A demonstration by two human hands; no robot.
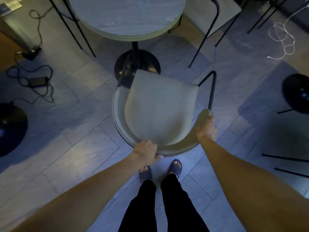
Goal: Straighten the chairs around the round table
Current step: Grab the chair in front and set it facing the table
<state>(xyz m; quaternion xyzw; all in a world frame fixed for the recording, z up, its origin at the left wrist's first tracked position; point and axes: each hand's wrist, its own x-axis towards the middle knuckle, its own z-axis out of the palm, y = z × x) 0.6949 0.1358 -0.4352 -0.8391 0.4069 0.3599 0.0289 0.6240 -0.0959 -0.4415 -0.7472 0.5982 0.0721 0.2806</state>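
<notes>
A grey padded chair [158, 109] with a curved backrest and black metal legs stands right in front of me, its seat facing the round table [127, 19]. My left hand [147, 152] grips the backrest's rim at the lower left. My right hand [207, 128] grips the rim on the right side, near the armrest end. The seat's front edge lies over the table's black round base [147, 59]. Two more grey chairs flank the table, one at the upper left [66, 14] and one at the upper right [209, 19].
Black cables and a power brick [37, 81] lie on the tiled floor at left. A white cable [282, 37] coils at upper right. Black round bases sit at far left [10, 129] and far right [296, 92]. Thin black legs [287, 158] cross the floor at right.
</notes>
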